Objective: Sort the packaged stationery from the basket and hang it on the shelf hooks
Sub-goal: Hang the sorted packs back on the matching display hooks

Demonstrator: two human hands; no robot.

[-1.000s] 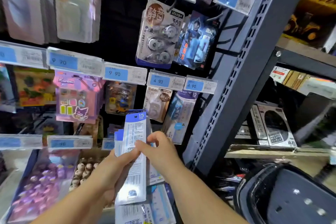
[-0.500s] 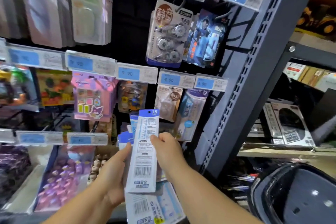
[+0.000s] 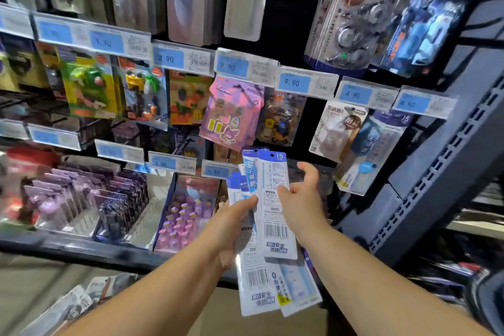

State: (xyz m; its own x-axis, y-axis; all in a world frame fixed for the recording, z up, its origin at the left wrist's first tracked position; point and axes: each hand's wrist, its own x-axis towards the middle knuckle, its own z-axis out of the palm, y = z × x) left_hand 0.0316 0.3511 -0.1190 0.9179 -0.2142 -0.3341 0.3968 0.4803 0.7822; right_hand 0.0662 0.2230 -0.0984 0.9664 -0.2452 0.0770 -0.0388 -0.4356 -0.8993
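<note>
— Ruler packs point(image 3: 272, 267), a whole fan of them, blue and white: where were they?

— Low in the middle, near the person, in front of the display wall point(image 3: 294, 22). The left hand point(image 3: 231, 226) was clamped round the fan's middle, thumb across the front. I judged that was to hold the spares as one bundle while a single pack was dealt off.

— And the right hand point(image 3: 302, 204)?

— Its thumb pinched the right edge of the front pack point(image 3: 274, 199), which stood higher than the rest. The fingers reached loosely up past it, and I could not tell how many lay behind the card. The hang hole point(image 3: 272, 155) at its top pointed up toward the hooks, which suited threading.

— Hung yet?

— No, it was apart from any hook. A matching pack point(image 3: 381, 150) marked 15 hung farther right, so I took that peg for the likely home.

— The surroundings?

— The dark display wall of a shop filled most of the view, with a grey slotted upright point(image 3: 447, 172) slanting up the right. Low on the left sat a shelf tray point(image 3: 165, 210) of small purple items. Carded goods hung in rows: correction tapes point(image 3: 351, 22) at top right, a purple eraser card point(image 3: 231, 112) just above the rulers, on the far side. Smallest of all, blue price tags point(image 3: 296, 82) ran along each row.
</note>
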